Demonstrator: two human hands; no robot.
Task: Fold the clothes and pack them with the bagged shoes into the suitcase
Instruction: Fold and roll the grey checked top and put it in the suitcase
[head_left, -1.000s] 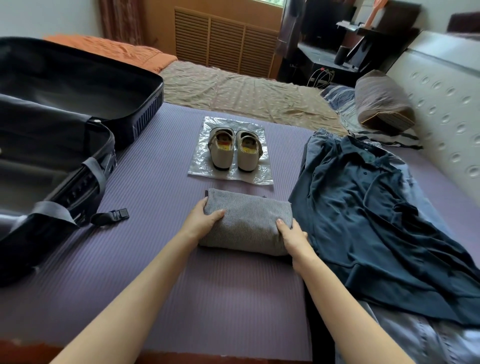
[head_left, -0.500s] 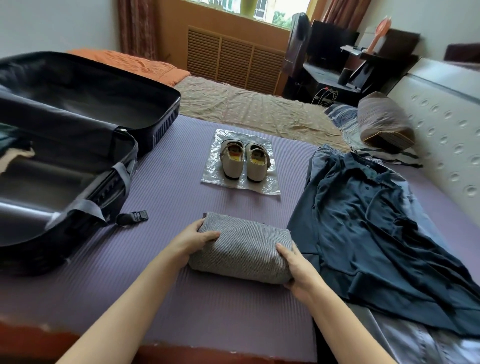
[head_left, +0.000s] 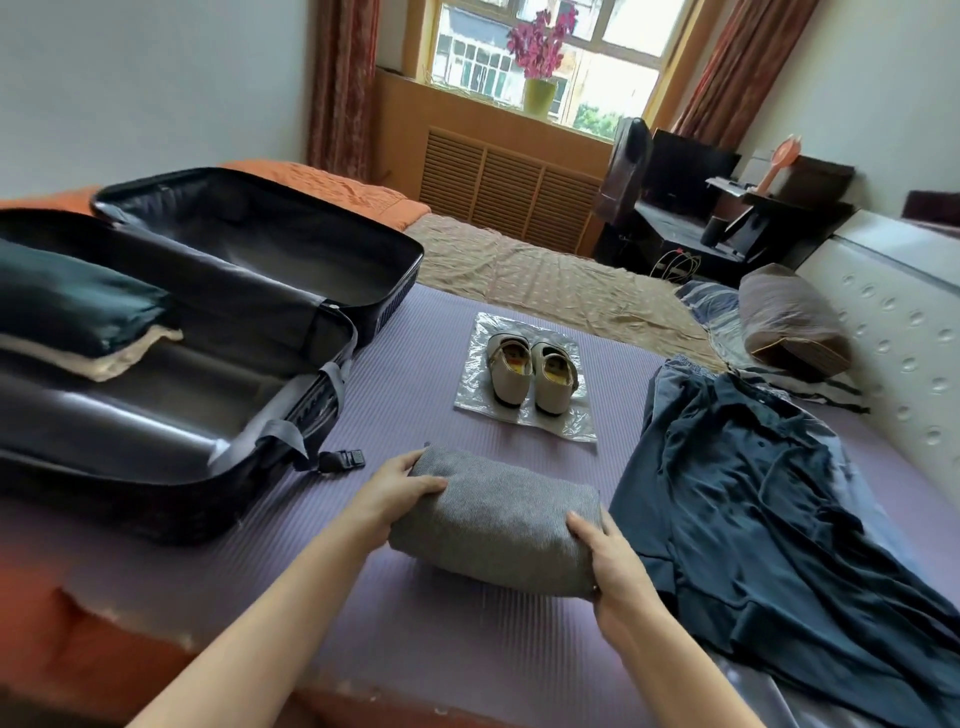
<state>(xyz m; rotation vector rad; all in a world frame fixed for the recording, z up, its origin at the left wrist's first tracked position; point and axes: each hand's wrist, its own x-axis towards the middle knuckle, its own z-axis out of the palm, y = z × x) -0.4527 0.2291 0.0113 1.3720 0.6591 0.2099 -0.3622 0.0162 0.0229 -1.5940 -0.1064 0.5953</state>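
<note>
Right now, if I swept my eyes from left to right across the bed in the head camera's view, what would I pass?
open suitcase → folded grey garment → dark blue shirt → white headboard

Support: bed, near side covered by purple ribbed mat; tan sheet beyond.
On mat, left: open black suitcase, its strap buckle lying on the mat.
Centre, far: clear plastic bag with pair of pale shoes.
Centre, near: folded grey garment; contact with mat unclear.
Right: dark blue shirt, spread unfolded.
Far right: pillow.
</note>
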